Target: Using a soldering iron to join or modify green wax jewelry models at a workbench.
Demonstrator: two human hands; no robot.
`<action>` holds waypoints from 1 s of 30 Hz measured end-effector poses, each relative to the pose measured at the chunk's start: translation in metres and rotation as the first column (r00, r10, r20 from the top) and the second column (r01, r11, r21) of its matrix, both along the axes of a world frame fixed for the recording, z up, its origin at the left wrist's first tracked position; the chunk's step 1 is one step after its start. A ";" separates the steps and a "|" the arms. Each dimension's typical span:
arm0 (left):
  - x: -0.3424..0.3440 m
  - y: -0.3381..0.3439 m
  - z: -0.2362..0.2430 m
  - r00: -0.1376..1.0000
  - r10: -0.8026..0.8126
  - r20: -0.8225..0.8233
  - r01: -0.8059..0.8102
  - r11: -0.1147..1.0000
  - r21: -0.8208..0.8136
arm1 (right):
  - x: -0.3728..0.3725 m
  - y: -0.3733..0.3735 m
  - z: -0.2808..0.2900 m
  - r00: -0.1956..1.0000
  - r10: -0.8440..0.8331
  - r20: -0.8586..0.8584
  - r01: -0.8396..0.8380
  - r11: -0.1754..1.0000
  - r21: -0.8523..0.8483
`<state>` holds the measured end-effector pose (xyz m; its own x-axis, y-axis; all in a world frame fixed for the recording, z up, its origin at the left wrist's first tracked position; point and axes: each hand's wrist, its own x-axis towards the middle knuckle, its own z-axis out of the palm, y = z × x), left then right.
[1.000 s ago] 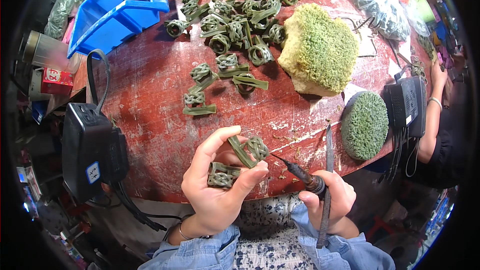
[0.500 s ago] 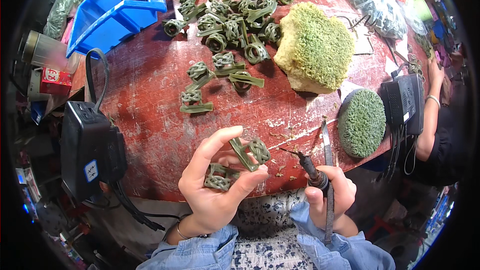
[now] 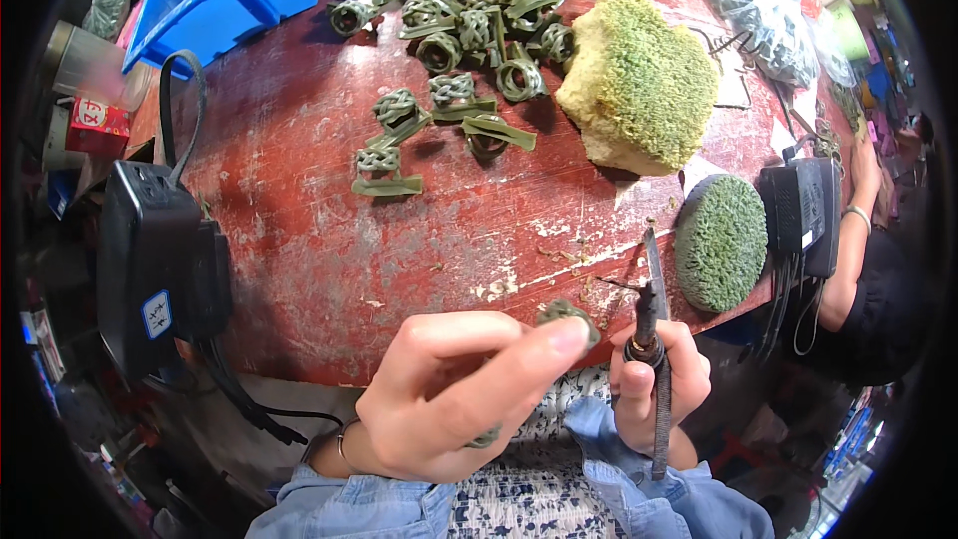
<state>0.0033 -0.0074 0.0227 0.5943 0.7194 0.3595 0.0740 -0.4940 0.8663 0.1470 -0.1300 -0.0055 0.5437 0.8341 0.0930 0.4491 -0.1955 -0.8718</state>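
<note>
Between the thumb and fingers of my left hand (image 3: 449, 394) is a braided green wax ring (image 3: 569, 313), mostly covered by the fingertips. Part of a second braided wax ring (image 3: 486, 436) shows under the same hand, by the palm. My right hand (image 3: 669, 389) is closed round a dark wax pen (image 3: 648, 311) with a thin bent needle tip. The same fist also grips a long, flat metal blade (image 3: 654, 258), pointing up and away from me. The pen tip is apart from the held ring. More braided green wax rings (image 3: 478, 28) lie heaped at the far middle of the table.
A yellow-green rough block (image 3: 639, 80) and an oval green sponge-like pad (image 3: 720, 245) sit to the right. Black power boxes stand left (image 3: 150, 260) and right (image 3: 798, 210), with hanging cables. A blue bin (image 3: 215, 15) is far left. Another person's arm (image 3: 856, 230) shows at right.
My left hand has turned over, its back now upward, carrying the wax rings slightly down and right. The wax pen has swung more upright in my right hand.
</note>
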 end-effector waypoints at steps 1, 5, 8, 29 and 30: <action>-0.001 -0.001 0.001 1.000 -0.014 -0.016 0.014 1.000 0.007 | 0.000 0.000 -0.001 1.000 -0.005 -0.012 0.005 1.000 0.004; 0.001 0.000 0.001 1.000 -0.003 -0.014 0.003 1.000 0.002 | 0.000 -0.005 -0.006 0.998 -0.042 -0.049 0.043 0.998 0.039; 0.001 -0.002 -0.003 1.000 0.015 0.002 -0.015 1.000 -0.010 | -0.001 -0.003 -0.001 0.990 -0.048 -0.130 0.051 0.998 0.025; -0.003 0.012 -0.004 0.914 0.108 0.392 0.338 0.333 -0.880 | -0.006 0.002 -0.002 0.984 -0.078 -0.159 0.083 0.996 0.025; -0.004 0.014 -0.005 0.915 0.105 0.390 0.333 0.351 -0.875 | -0.006 0.002 -0.001 0.984 -0.087 -0.155 0.092 0.995 0.026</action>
